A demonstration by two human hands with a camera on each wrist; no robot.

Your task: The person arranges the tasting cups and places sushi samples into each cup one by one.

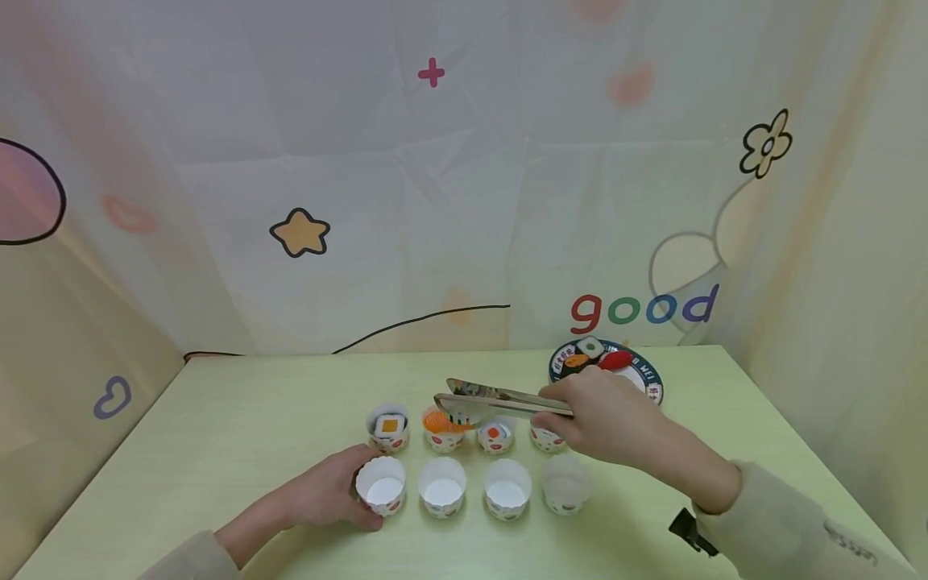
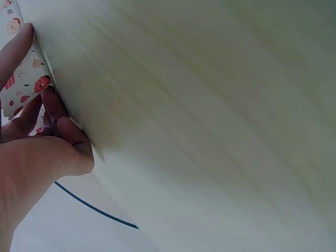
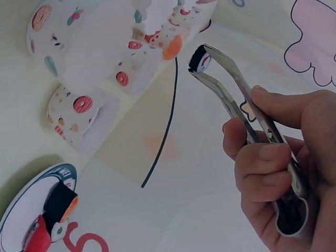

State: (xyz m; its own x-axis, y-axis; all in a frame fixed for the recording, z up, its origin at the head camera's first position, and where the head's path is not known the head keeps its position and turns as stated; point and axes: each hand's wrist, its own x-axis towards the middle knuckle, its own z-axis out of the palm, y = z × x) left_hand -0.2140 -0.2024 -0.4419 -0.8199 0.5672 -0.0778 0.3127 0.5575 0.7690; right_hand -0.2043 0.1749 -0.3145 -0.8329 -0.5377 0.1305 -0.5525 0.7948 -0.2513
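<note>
My left hand [image 1: 326, 490] curls round the leftmost front paper cup [image 1: 383, 486]; in the left wrist view its fingers [image 2: 55, 105] touch the patterned cup wall [image 2: 21, 79]. My right hand [image 1: 612, 412] grips metal tongs [image 1: 507, 403], their tips pointing left above the back row of cups. Pinched between the tips in the right wrist view is a small black-edged roll [image 3: 200, 59]. Below the tongs, back cups hold a white-and-yellow piece [image 1: 391, 426], an orange piece [image 1: 438, 420] and a white piece with a red-orange centre [image 1: 494, 433].
Three more white cups [image 1: 442, 487], [image 1: 507, 489], [image 1: 567, 484] stand in the front row. A fourth back cup [image 1: 547, 437] is partly behind my right hand. At the back right, a round plate [image 1: 654, 391] holds several sushi pieces. A patterned curtain [image 1: 348, 185] hangs behind the table.
</note>
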